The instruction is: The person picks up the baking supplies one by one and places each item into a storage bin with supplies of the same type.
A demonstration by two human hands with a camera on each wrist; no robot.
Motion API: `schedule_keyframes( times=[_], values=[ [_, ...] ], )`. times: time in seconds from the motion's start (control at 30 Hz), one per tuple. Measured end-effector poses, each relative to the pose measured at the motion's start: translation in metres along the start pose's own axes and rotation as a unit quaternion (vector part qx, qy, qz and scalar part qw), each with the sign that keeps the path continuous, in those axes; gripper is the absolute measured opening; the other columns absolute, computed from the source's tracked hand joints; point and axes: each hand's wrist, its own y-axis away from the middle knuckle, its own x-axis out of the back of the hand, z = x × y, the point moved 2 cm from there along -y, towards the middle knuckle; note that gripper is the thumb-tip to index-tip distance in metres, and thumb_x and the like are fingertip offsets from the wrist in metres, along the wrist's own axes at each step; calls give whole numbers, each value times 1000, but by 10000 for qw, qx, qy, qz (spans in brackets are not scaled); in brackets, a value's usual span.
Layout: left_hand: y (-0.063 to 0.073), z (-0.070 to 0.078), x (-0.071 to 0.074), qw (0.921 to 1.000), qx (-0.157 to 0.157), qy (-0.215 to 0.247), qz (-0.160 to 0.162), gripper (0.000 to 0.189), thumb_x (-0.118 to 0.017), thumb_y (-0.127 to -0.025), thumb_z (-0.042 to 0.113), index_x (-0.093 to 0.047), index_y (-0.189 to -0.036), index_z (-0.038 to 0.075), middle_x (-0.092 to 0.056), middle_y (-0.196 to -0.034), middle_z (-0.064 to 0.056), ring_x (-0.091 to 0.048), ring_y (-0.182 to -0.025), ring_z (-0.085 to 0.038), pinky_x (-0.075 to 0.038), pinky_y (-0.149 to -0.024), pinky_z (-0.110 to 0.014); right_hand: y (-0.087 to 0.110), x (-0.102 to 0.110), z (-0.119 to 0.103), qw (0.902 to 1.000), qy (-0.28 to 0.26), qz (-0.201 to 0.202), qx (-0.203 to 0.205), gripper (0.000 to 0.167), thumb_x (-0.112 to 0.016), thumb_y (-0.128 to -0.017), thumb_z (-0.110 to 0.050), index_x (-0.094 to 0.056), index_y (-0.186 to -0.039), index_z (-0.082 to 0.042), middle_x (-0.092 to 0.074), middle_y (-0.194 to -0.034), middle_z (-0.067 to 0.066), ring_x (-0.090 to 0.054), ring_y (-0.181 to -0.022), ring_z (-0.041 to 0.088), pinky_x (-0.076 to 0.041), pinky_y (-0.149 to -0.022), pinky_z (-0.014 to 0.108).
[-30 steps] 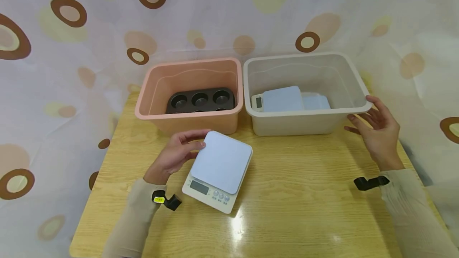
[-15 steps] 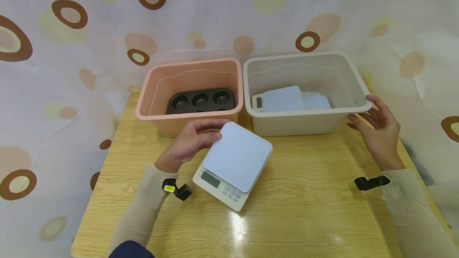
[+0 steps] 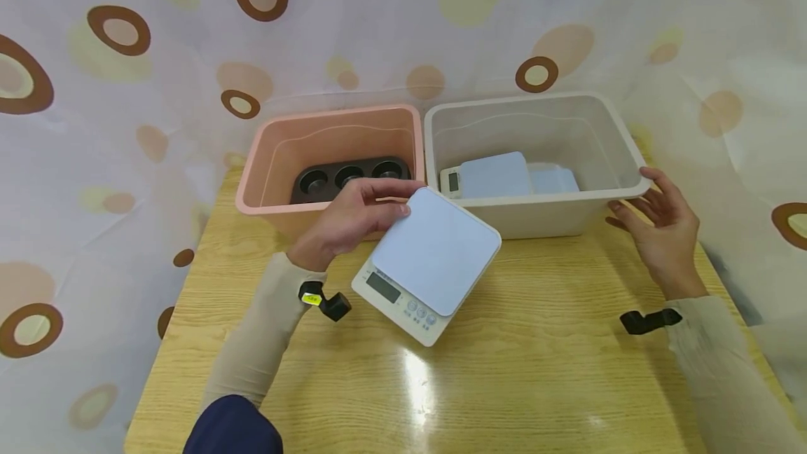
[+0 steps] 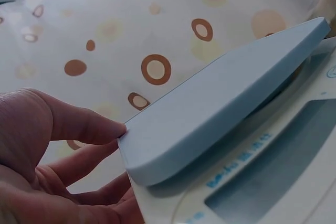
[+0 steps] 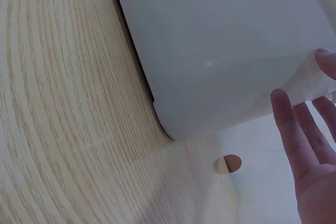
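My left hand (image 3: pixel 353 219) pinches a white kitchen scale (image 3: pixel 435 251) at its upper left edge, thumb on the pale blue-white platform and fingers behind. The scale is tilted above the table, its dark display and buttons toward me. In the left wrist view, the thumb presses the edge of the scale platform (image 4: pixel 210 108). My right hand (image 3: pixel 665 230) grips the front right corner of the off-white bin (image 3: pixel 517 216), at its rim. Inside that bin lie another kitchen scale (image 3: pixel 494 176) and a pale flat item (image 3: pixel 553 179), partly hidden. The right wrist view shows fingers (image 5: pixel 296 140) against the bin's wall.
A pink bin (image 3: pixel 334 114) stands left of the off-white one, close beside it. It holds a dark muffin tin (image 3: pixel 328 177), partly covered by the left hand. Both stand at the back of the wooden table (image 3: pixel 536 370), before a patterned curtain (image 3: pixel 378 19).
My left hand has carried the scale up and to the right, from low over the table toward the bins' fronts. The right hand stays at the off-white bin's corner.
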Motion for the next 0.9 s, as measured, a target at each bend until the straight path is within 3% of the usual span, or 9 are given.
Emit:
schedule_keyframes(
  times=[0.23, 0.67, 0.9],
  values=[
    [-22, 26, -3, 9992, -263, -136, -268, 49, -63, -103, -3, -62, -151, -2, -72, -137, -16, -73, -105, -19, -67, -86, -31, 0, -1, 1, 9997, -226, -26, -18, 69, -62, -91, 30, -52, -155, 7, -73, -132, 15, -80, -108, 18, -67, -78, 34],
    [-77, 80, -14, 9969, -681, -334, -202, 44, -64, -107, 2, -65, -150, 5, -72, -142, -14, -75, -111, -26, -68, -92, -47, 1, 2, -2, 9995, -307, 20, -94, 69, -62, -90, 31, -54, -154, 6, -74, -130, 14, -81, -106, 18, -66, -80, 33],
    [-98, 100, -15, 9942, -986, -399, -144, 43, -62, -107, 3, -66, -149, 5, -70, -144, -13, -73, -117, -26, -65, -101, -47, 1, 1, -1, 9996, -272, -4, -52, 68, -62, -90, 31, -54, -154, 6, -75, -131, 14, -80, -106, 18, -67, -78, 33]
  ],
)
